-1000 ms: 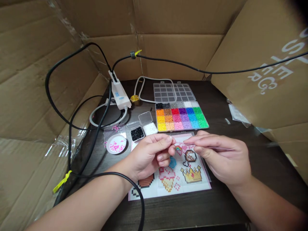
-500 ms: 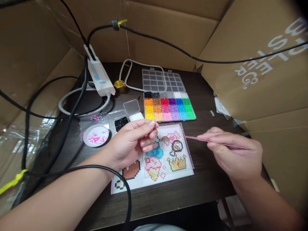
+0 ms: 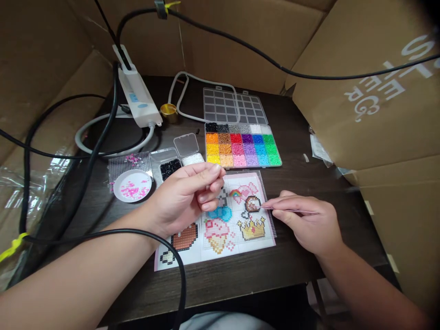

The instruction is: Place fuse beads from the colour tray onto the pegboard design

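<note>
My right hand point(image 3: 305, 222) grips slim pink tweezers point(image 3: 288, 210), their tip over the small brown bead design on the right of the pattern sheet point(image 3: 192, 262). A clear pegboard covers the sheet, with an ice cream, a crown point(image 3: 252, 229), a rainbow and other pixel designs. My left hand point(image 3: 187, 195) hovers above the sheet's upper left, thumb and fingers pinched together; whatever is between them is hidden. Close behind it are small open boxes of black beads point(image 3: 170, 168) and white beads point(image 3: 192, 159).
A many-compartment box of coloured beads point(image 3: 243, 145) lies open at the back. To the left are a white dish of pink beads point(image 3: 132, 185), a gold cup point(image 3: 169, 112) and a power strip point(image 3: 139, 94). A black cable point(image 3: 180, 270) loops across my left forearm. Cardboard walls surround the table.
My right hand has moved left with the tweezers, bringing their tip from beside the sheet to over the brown design. My left hand stays pinched; the view has shifted slightly.
</note>
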`<control>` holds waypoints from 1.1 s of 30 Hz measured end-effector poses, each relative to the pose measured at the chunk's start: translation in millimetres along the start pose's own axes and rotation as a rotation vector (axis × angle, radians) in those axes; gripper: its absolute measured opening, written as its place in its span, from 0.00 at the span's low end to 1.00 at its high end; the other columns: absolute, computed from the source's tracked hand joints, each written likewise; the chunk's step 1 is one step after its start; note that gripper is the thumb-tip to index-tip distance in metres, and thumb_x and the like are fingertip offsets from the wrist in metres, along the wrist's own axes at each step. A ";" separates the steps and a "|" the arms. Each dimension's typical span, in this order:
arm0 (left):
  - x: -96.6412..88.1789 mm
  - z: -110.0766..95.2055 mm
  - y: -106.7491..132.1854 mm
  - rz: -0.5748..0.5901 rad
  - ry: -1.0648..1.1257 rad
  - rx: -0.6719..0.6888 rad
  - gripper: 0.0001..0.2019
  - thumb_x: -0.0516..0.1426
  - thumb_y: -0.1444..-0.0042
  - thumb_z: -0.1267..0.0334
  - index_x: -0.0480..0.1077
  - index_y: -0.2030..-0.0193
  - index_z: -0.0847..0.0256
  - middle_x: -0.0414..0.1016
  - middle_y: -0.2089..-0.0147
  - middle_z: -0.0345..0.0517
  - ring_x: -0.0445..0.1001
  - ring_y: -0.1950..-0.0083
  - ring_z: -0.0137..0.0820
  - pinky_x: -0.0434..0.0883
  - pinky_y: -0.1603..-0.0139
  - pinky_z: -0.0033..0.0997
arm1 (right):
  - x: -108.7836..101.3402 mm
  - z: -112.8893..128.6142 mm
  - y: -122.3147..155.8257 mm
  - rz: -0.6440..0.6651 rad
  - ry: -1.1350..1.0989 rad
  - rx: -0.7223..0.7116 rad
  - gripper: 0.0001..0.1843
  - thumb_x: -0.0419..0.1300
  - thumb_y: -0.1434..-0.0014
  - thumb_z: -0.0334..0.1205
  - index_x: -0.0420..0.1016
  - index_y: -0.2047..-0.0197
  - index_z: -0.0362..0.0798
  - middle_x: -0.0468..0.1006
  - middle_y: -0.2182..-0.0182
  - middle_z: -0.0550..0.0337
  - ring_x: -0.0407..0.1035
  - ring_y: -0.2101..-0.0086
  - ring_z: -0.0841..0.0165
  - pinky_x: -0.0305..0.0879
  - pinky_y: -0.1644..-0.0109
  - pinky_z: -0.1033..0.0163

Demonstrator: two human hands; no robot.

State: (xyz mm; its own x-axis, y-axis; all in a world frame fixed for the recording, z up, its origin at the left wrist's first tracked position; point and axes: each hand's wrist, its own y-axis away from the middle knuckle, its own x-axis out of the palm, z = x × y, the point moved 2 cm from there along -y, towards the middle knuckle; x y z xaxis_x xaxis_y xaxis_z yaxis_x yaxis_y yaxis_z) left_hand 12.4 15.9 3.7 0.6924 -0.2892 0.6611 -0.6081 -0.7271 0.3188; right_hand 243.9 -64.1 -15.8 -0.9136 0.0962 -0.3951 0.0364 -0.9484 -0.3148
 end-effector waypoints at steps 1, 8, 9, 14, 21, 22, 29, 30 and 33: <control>-0.3 0.0 0.1 -0.002 -0.001 0.002 0.07 0.61 0.41 0.66 0.73 0.69 0.67 0.60 0.76 0.37 0.53 0.78 0.19 0.58 0.79 0.19 | 0.2 0.5 0.0 -0.002 0.008 -0.004 0.12 0.66 0.45 0.27 0.85 0.65 0.56 0.86 0.67 0.61 0.80 0.68 0.64 0.76 0.64 0.59; 0.9 0.3 0.1 -0.006 0.005 -0.002 0.08 0.62 0.42 0.66 0.73 0.71 0.67 0.59 0.76 0.37 0.52 0.78 0.19 0.58 0.80 0.19 | 1.2 0.6 0.8 0.009 0.034 0.008 0.11 0.66 0.45 0.28 0.85 0.67 0.56 0.86 0.68 0.61 0.80 0.69 0.64 0.76 0.65 0.59; 1.0 0.3 0.1 -0.006 0.005 -0.003 0.08 0.62 0.42 0.66 0.73 0.71 0.67 0.59 0.76 0.37 0.52 0.78 0.19 0.58 0.80 0.19 | 1.1 0.5 0.8 0.009 0.037 0.012 0.11 0.66 0.45 0.28 0.85 0.67 0.56 0.86 0.68 0.61 0.80 0.68 0.64 0.76 0.65 0.59; 0.3 0.7 0.3 -0.008 0.005 -0.006 0.07 0.63 0.44 0.65 0.73 0.70 0.67 0.59 0.76 0.37 0.52 0.78 0.19 0.58 0.80 0.19 | 0.5 -0.1 0.6 0.016 0.033 0.001 0.11 0.66 0.44 0.29 0.84 0.66 0.57 0.86 0.67 0.62 0.80 0.68 0.64 0.77 0.64 0.58; 0.4 0.7 0.1 -0.008 0.006 -0.007 0.08 0.64 0.44 0.65 0.72 0.70 0.66 0.59 0.76 0.37 0.53 0.79 0.19 0.59 0.80 0.19 | 0.2 -1.0 1.7 0.023 0.042 0.009 0.10 0.66 0.44 0.29 0.85 0.66 0.56 0.86 0.67 0.61 0.80 0.68 0.63 0.78 0.63 0.57; 0.5 0.6 0.1 -0.003 0.005 -0.007 0.08 0.63 0.44 0.65 0.72 0.70 0.66 0.59 0.76 0.37 0.53 0.79 0.19 0.59 0.80 0.19 | 0.3 -0.7 1.5 0.020 0.048 0.008 0.10 0.67 0.44 0.29 0.85 0.67 0.56 0.86 0.67 0.61 0.80 0.68 0.63 0.78 0.63 0.57; -0.2 0.6 0.0 0.017 -0.006 -0.001 0.08 0.61 0.42 0.66 0.72 0.70 0.67 0.59 0.76 0.37 0.54 0.78 0.19 0.59 0.79 0.19 | 0.8 0.4 0.4 0.017 0.050 0.016 0.11 0.66 0.44 0.29 0.84 0.67 0.57 0.86 0.68 0.62 0.80 0.69 0.64 0.78 0.64 0.59; -0.3 0.6 0.0 0.017 -0.007 -0.001 0.08 0.61 0.41 0.66 0.72 0.70 0.67 0.59 0.76 0.37 0.54 0.78 0.19 0.59 0.79 0.19 | 0.8 0.3 0.4 0.017 0.053 0.022 0.11 0.66 0.44 0.29 0.84 0.67 0.57 0.86 0.68 0.62 0.80 0.69 0.64 0.78 0.64 0.59; -0.4 0.6 0.0 0.014 -0.006 0.000 0.08 0.62 0.42 0.66 0.72 0.71 0.66 0.59 0.76 0.37 0.53 0.78 0.19 0.59 0.79 0.19 | 0.9 0.0 0.5 0.018 0.055 0.038 0.10 0.66 0.44 0.30 0.84 0.67 0.57 0.86 0.67 0.62 0.80 0.68 0.64 0.78 0.63 0.59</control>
State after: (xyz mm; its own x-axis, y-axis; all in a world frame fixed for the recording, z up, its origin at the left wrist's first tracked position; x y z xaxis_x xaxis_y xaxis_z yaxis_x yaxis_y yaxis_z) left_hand 12.4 15.6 3.1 0.6861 -0.3036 0.6612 -0.6180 -0.7228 0.3094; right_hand 243.2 -64.6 -16.3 -0.8891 0.0950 -0.4478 0.0359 -0.9607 -0.2752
